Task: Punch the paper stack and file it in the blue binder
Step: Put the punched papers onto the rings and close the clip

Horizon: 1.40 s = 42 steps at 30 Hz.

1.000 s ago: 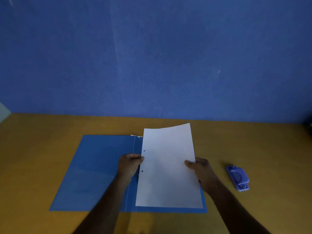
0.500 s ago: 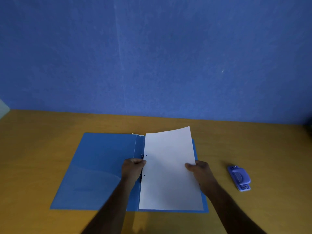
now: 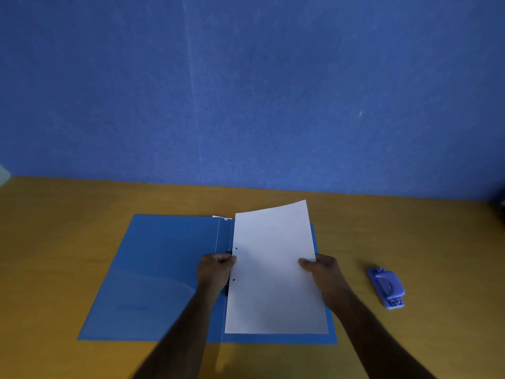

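The blue binder (image 3: 164, 269) lies open flat on the wooden table. A white paper stack (image 3: 273, 269) with two punched holes along its left edge sits over the binder's right half, its far end lifted. My left hand (image 3: 217, 270) pinches the stack's left edge between the two holes, right over the binder's dark clip at the spine. My right hand (image 3: 321, 269) grips the stack's right edge, thumb on top. The blue hole punch (image 3: 386, 287) rests on the table to the right, apart from both hands.
The orange-brown table (image 3: 54, 242) runs up to a blue wall (image 3: 246, 91) behind the binder. A clear pocket (image 3: 147, 294) covers the lower part of the binder's left inner cover. A dark object (image 3: 498, 203) peeks in at the far right edge.
The paper stack has shifted slightly right and down toward the binder's right half, its punched edge now by the spine clip. Both hands kept their grip.
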Tool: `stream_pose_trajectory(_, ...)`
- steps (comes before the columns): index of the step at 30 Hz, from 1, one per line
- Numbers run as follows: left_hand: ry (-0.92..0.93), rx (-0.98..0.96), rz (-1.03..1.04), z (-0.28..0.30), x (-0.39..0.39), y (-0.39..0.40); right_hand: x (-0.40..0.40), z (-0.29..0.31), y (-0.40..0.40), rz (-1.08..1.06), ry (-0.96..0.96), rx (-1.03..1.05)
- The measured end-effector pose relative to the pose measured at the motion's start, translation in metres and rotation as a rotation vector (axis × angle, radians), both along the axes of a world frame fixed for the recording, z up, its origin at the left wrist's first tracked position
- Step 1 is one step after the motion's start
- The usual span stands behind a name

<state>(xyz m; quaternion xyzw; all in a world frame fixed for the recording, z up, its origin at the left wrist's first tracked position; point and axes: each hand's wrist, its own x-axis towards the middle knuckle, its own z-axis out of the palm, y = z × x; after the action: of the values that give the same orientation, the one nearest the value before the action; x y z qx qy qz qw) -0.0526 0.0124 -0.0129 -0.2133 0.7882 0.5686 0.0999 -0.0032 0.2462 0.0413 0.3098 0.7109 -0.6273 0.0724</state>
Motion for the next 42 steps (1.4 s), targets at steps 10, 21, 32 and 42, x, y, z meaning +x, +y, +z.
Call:
stream_pose_trajectory(10,-0.018,-0.015,-0.054,-0.005,-0.006,0.001,0.000,0.008,0.003,-0.010,0.029,-0.046)
stream_pose_trajectory(21,-0.085,0.025,0.016,-0.002,-0.008,-0.001,-0.002,0.018,-0.003,0.001,0.035,-0.076)
stream_pose_trajectory(32,-0.150,0.185,0.080,-0.007,-0.017,0.002,-0.003,0.013,0.003,0.015,0.040,-0.047)
stream_pose_trajectory(42,-0.191,0.269,0.011,-0.010,-0.018,-0.001,-0.002,0.020,0.001,0.001,0.037,-0.052)
